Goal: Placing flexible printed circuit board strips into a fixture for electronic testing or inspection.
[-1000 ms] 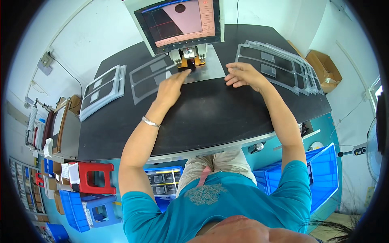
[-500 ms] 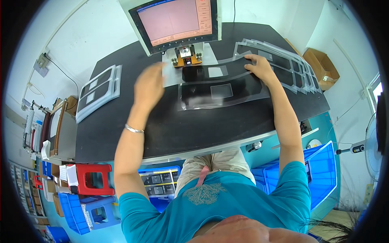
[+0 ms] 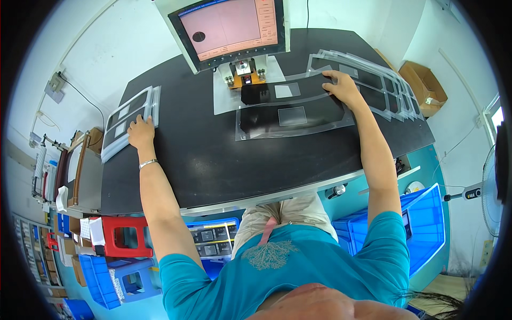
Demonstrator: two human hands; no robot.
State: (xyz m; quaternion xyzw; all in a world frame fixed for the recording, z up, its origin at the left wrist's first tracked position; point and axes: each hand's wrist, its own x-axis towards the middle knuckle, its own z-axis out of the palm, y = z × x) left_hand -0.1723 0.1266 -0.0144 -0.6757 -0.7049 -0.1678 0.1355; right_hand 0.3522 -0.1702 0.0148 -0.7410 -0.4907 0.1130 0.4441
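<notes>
A clear-edged plastic sheet with black printed panels and pale rectangular windows [image 3: 320, 114] lies across the middle of the black table. My right hand [image 3: 341, 89] pinches its right part between thumb and fingers. The sheet's upper left part reaches the small machine head [image 3: 244, 74] under the monitor. Out to the left, my left hand [image 3: 141, 132] rests with fingers apart on the right edge of a stack of similar sheets [image 3: 114, 140]. Its fingertips lie over the top sheet. I cannot tell whether they grip it.
A monitor [image 3: 229, 26] stands at the back, above a white plate [image 3: 224, 98]. More sheets lie fanned out [image 3: 397, 101] at the table's right [image 3: 229, 176]. A cardboard box [image 3: 424, 88] sits beyond them. Blue bins [image 3: 421, 229] and a red stool [image 3: 125, 237] stand below the table.
My left hand has moved left and down from beside the machine onto the left stack. A dark round spot has appeared on the monitor. My right hand stays on the sheet.
</notes>
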